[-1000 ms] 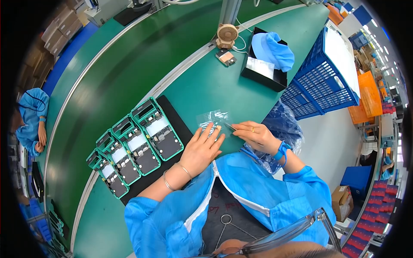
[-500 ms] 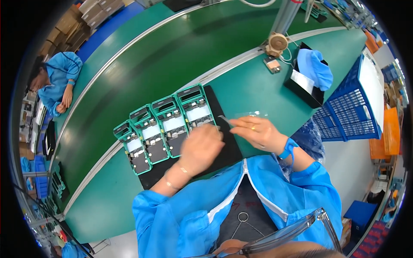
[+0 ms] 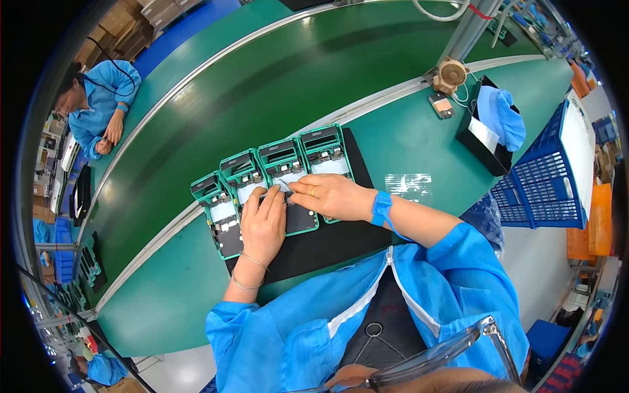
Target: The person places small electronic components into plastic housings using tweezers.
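Several green-framed devices [image 3: 300, 219] with bare boards and white panels lie side by side on a black mat [image 3: 308, 252]. My left hand [image 3: 263, 226] rests over the second and third devices from the left, its fingers stretched out and holding nothing visible. From the right, my right hand [image 3: 334, 196] reaches across the rightmost device to the third. Its fingers are pinched at that device's white panel, where a thin grey pointed piece [image 3: 283, 185] shows at the fingertips. Both palms hide parts of the devices beneath.
A clear plastic bag [image 3: 409, 188] lies right of the mat. Beyond it are a small fan [image 3: 451, 75], a black box [image 3: 485, 147] with blue cloth and a blue crate [image 3: 540, 180]. A metal rail [image 3: 386, 97] borders the green belt. A co-worker [image 3: 105, 98] sits at far left.
My right hand has moved left from beside the mat onto the third device, carrying the thin grey piece. My left hand has shifted left and settled on the devices. The view has shifted slightly.
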Tool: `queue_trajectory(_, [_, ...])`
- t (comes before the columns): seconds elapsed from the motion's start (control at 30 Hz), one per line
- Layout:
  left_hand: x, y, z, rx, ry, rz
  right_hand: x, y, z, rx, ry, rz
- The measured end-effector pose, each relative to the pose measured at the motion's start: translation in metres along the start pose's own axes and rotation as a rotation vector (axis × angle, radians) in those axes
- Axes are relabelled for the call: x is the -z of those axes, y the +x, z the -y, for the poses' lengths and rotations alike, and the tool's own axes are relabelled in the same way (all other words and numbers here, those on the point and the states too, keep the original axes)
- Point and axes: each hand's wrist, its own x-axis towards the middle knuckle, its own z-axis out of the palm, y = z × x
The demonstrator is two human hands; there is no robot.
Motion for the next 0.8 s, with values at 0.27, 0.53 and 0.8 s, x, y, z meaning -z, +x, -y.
queue_trajectory(0.27, [0.000,0.002,0.000,0.002,-0.012,0.016,-0.002,0.002,-0.001,0.017,-0.023,-0.005])
queue_trajectory(0.53, [0.003,0.006,-0.002,0.015,0.059,0.078,-0.002,0.004,0.002,0.052,-0.071,-0.009])
queue_trajectory(0.8, [0.006,0.013,-0.010,-0.019,0.178,0.187,0.051,-0.015,0.006,-0.078,-0.085,-0.019])
